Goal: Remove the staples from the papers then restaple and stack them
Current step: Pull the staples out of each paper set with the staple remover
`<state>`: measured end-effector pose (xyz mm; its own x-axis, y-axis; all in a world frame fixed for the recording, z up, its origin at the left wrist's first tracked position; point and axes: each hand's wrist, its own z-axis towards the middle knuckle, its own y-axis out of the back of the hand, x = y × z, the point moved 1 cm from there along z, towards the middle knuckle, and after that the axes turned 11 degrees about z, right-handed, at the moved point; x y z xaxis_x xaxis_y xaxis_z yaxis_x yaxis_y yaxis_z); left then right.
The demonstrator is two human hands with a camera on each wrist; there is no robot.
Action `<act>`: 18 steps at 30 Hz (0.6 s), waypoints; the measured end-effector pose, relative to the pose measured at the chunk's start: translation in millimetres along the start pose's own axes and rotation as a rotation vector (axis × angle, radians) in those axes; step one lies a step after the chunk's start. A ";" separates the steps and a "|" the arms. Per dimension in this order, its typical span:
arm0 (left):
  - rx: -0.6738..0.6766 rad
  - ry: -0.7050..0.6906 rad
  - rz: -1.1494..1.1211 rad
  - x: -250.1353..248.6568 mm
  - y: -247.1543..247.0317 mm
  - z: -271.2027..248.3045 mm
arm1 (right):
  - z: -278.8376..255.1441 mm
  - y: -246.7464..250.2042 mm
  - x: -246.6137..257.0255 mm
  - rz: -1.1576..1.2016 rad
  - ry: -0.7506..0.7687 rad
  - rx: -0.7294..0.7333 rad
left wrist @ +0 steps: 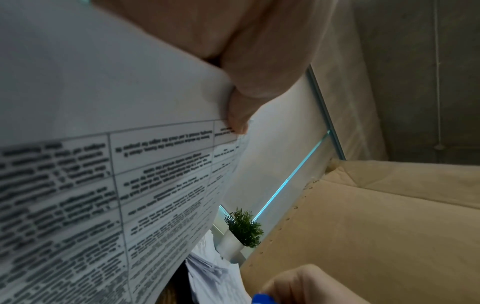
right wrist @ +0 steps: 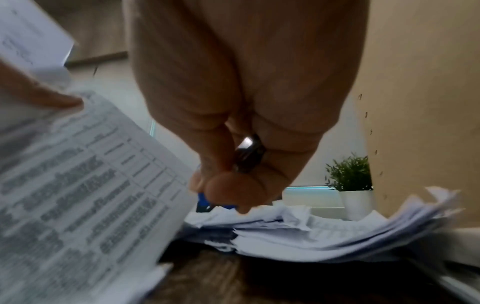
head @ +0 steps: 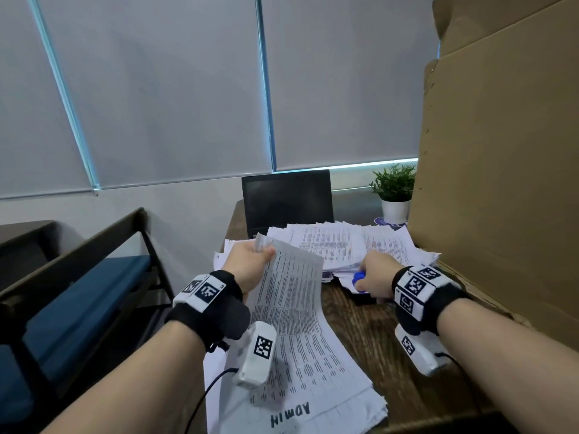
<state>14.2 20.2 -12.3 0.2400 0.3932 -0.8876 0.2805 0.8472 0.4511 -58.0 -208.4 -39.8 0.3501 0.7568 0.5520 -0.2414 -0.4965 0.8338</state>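
A small stack (head: 313,396) lies nearest on the counter (head: 360,324). The left hand (head: 247,264) pinches a lifted set (head: 291,286) by its corner; the right hand (head: 374,277) grips a blue tool (head: 358,278). Beyond, the heap (head: 344,245) looks mostly unprocessed.

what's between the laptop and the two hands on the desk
A messy pile of printed papers lies spread between the laptop and both hands, left hand and right hand; the head view shows it.

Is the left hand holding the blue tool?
No, the left hand pinches a printed sheet; the right hand holds the blue tool.
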 end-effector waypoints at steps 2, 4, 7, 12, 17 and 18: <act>-0.025 0.001 0.027 0.6 -3.8 1.2 | -5.1 -1.6 -9.8 -0.180 -0.011 0.089; -0.045 0.006 0.033 1.4 -5.6 3.0 | -10.9 -2.7 -17.0 -0.280 -0.025 0.179; -0.062 0.003 0.021 2.1 -7.1 5.3 | -13.0 -4.8 -28.5 -0.352 -0.032 0.233; -0.131 -0.027 0.051 4.6 -3.3 7.2 | -9.9 -9.1 -48.0 -0.334 -0.042 0.303; -0.156 -0.017 0.035 9.7 0.1 12.4 | -10.1 -8.8 -54.7 -0.332 -0.053 0.339; -0.159 -0.017 0.021 11.3 0.7 14.0 | -9.7 -7.9 -53.7 -0.357 -0.056 0.351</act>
<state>30.1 20.2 -20.7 0.2598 0.4062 -0.8761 0.1246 0.8855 0.4475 -83.6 -241.0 -76.1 0.4061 0.8862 0.2232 0.2180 -0.3311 0.9181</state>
